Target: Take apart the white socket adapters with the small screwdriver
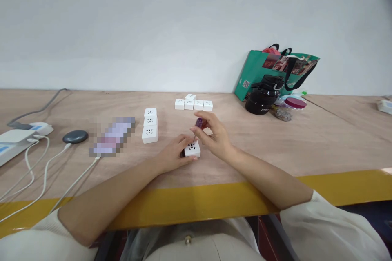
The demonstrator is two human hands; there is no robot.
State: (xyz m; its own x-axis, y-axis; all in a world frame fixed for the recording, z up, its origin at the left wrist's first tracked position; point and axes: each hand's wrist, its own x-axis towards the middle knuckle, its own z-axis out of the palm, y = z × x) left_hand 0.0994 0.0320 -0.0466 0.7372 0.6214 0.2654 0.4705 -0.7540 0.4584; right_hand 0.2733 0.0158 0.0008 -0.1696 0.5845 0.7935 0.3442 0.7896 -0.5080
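On the wooden table in front of me, my left hand [175, 154] grips a white socket block [192, 150] by its left side, with fingers at its back and front edges. The block lies flat, its slotted face up. My right hand [213, 135] pinches the purple handle of a small screwdriver [199, 122] from above. Its thin shaft slants down to the block's top face, near the slots; the exact contact point is too small to make out.
Three white blocks [150, 120] form a column at left; several more [198, 105] sit behind my hands. Further left are a phone [112, 137], a dark round puck [75, 136], cables and a power strip [12, 153]. A black flask [262, 97] and green bag [252, 69] stand right.
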